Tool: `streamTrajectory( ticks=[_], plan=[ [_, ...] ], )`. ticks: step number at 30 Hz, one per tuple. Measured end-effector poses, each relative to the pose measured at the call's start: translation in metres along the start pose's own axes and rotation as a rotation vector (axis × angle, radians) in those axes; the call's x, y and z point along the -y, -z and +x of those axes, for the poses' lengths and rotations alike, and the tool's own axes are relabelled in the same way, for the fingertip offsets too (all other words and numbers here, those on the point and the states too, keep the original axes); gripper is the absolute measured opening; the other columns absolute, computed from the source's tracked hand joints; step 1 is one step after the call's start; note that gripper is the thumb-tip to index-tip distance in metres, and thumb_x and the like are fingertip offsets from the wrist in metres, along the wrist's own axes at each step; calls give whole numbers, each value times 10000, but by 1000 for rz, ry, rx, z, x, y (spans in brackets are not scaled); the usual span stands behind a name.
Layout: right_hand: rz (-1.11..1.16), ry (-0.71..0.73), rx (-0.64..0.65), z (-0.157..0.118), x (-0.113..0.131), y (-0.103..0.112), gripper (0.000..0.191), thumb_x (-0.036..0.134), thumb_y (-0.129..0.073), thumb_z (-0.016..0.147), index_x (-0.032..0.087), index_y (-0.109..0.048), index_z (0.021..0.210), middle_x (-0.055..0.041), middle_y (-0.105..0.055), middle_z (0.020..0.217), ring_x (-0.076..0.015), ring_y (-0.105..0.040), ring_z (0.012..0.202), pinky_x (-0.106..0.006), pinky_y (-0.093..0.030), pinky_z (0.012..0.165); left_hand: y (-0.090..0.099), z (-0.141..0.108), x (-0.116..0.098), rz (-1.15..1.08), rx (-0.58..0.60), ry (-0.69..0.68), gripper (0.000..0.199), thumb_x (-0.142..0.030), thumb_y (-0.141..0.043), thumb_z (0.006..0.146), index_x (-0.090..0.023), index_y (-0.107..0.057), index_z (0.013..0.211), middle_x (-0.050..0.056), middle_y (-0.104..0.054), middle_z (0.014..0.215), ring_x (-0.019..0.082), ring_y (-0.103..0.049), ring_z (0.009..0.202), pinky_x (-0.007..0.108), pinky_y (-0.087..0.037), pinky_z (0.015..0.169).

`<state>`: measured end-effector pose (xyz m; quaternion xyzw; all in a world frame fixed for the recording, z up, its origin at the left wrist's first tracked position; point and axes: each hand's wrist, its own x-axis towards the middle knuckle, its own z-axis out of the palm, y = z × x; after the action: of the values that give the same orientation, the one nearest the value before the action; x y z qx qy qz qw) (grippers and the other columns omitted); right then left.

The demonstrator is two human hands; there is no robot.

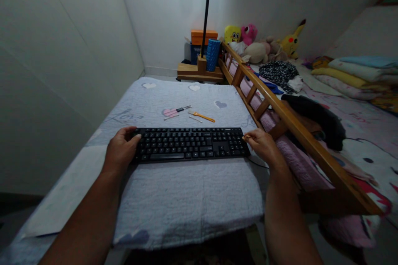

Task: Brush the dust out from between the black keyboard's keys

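Note:
A black keyboard [180,145] with white key markings lies across the cloth-covered table. My left hand [121,147] grips its left end, thumb on top and fingers curled over the far corner. At the opposite end, my right hand [261,144] has its fingers pinched at the upper right edge of the keyboard. Beyond the keyboard lie an orange-handled brush [203,116], a slim tool with a black grip and thin metal tip [180,109], and two thin cotton swabs [195,119]. A thin black cable [259,164] runs from the keyboard's right side under my right wrist.
A pale quilted cloth [192,198] covers the table. Along the right runs a wooden bed rail [280,112], with bedding and soft toys [258,51] behind it. A wooden lamp base [200,72] with a black pole stands past the far edge. A white sheet [68,190] lies at left.

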<state>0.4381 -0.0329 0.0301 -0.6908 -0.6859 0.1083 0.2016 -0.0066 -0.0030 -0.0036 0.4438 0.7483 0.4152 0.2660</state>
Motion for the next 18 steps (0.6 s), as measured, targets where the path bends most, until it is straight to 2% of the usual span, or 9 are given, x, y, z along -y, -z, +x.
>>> streamTrajectory(
  ticks=[3, 5, 9, 18],
  plan=[
    [-32, 18, -124, 18, 1, -12, 251, 203, -536, 918, 176, -785, 906, -98, -725, 949, -211, -647, 938, -291, -457, 867, 1, -2, -3, 26, -3, 6, 479, -291, -647, 836, -148, -654, 1292, 124, -716, 1216, 244, -674, 1116, 419, -487, 1058],
    [-69, -1, -139, 25, 3, -20, 252, 194, -539, 926, 160, -788, 933, -116, -715, 967, -219, -642, 951, -300, -458, 885, 1, -2, -3, 22, 4, 7, 490, -298, -644, 837, -146, -649, 1303, 129, -711, 1230, 251, -670, 1133, 425, -490, 1058],
    [-101, -26, -76, 25, 0, -25, 255, 166, -537, 932, 144, -789, 970, -128, -710, 1006, -214, -644, 962, -292, -452, 899, 1, 0, 0, 28, 14, -8, 493, -308, -642, 832, -144, -652, 1297, 131, -710, 1229, 261, -669, 1135, 444, -487, 1066],
    [-62, -23, 86, -3, -11, -13, 235, 167, -559, 921, 158, -794, 941, -103, -721, 982, -184, -654, 935, -248, -443, 842, 0, 2, 5, 19, 22, -17, 512, -325, -644, 829, -148, -644, 1310, 132, -706, 1236, 262, -668, 1138, 439, -487, 1069]
  ],
)
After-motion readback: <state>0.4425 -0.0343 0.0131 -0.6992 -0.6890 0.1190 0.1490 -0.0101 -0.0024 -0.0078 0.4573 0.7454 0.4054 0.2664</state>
